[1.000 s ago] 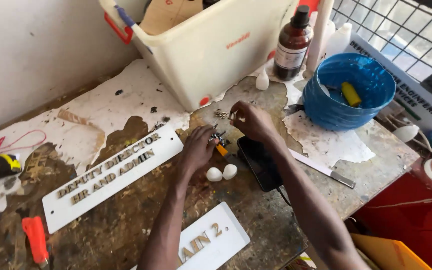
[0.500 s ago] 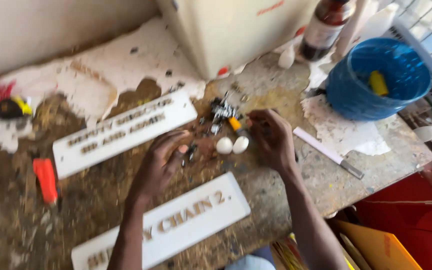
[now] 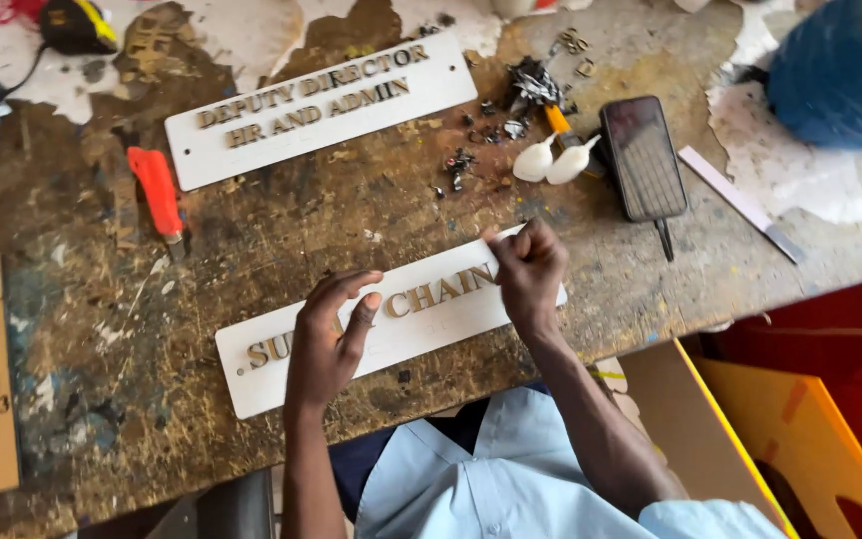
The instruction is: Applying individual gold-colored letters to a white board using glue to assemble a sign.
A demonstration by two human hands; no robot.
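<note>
Lying near the table's (image 3: 102, 399) front edge, the white nameplate (image 3: 281, 364) is touched by both hands. The left hand (image 3: 326, 344) is spread flat with a released grip. The right hand (image 3: 529, 274) is clenched at the plate's right end; what its fingertips pinch cannot be told.

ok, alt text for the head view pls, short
Seen from above, a person's left hand and right hand rest on a white sign plate with gold letters, lying on a worn wooden workbench. Behind it lie a second sign plate, an orange knife, a phone and a blue bucket.
</note>
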